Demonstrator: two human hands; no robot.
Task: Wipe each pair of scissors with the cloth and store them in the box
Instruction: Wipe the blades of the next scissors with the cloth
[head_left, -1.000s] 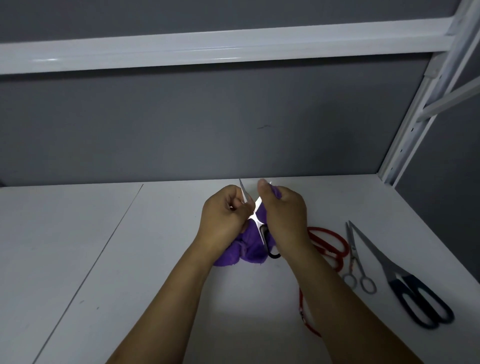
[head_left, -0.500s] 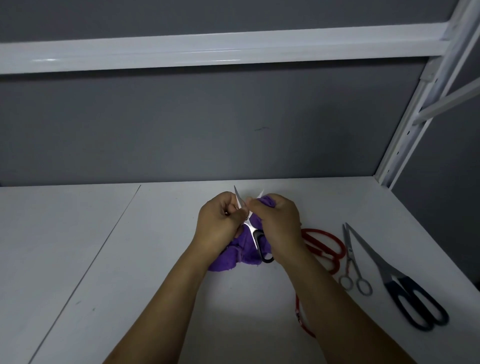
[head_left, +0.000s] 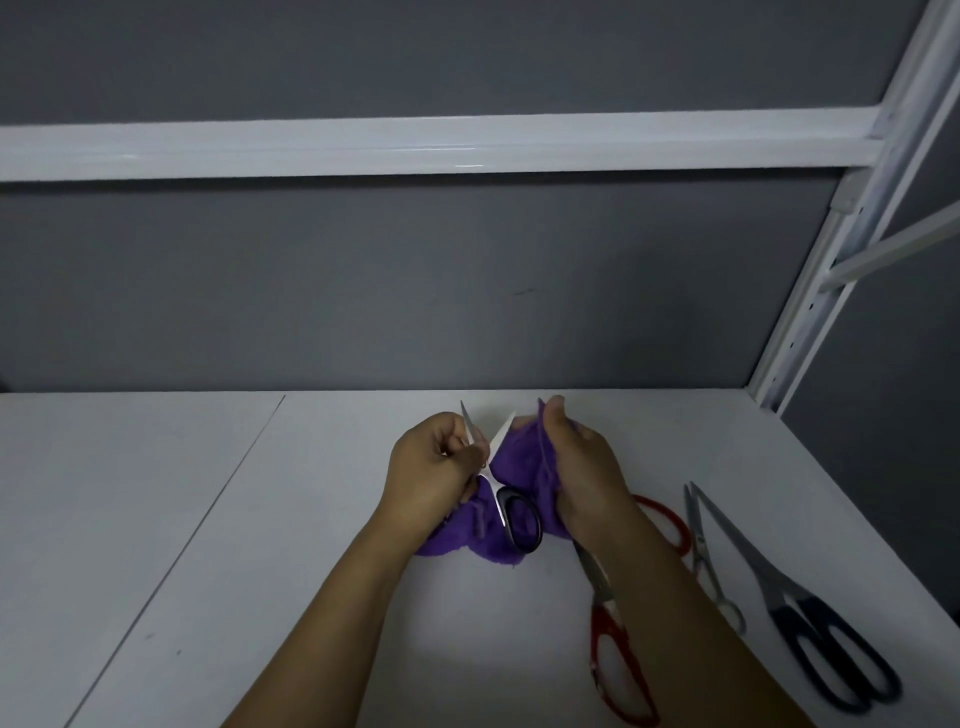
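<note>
My left hand (head_left: 436, 475) grips one blade of a black-handled pair of scissors (head_left: 511, 512) whose blades stand spread apart, points up. My right hand (head_left: 576, 467) holds a purple cloth (head_left: 519, 457) bunched against the other blade. Part of the cloth hangs under both hands onto the white shelf (head_left: 260, 571). No box is in view.
To the right lie a red-handled pair of scissors (head_left: 613, 644), partly under my right forearm, another red handle (head_left: 670, 519) behind the wrist, a small all-metal pair (head_left: 706, 556) and a large dark-handled pair (head_left: 815, 629). A white upright (head_left: 831, 270) stands at the right.
My right hand has slid with the cloth out to the right along the blade, and the blades now stand wider apart. The view has dipped slightly.
</note>
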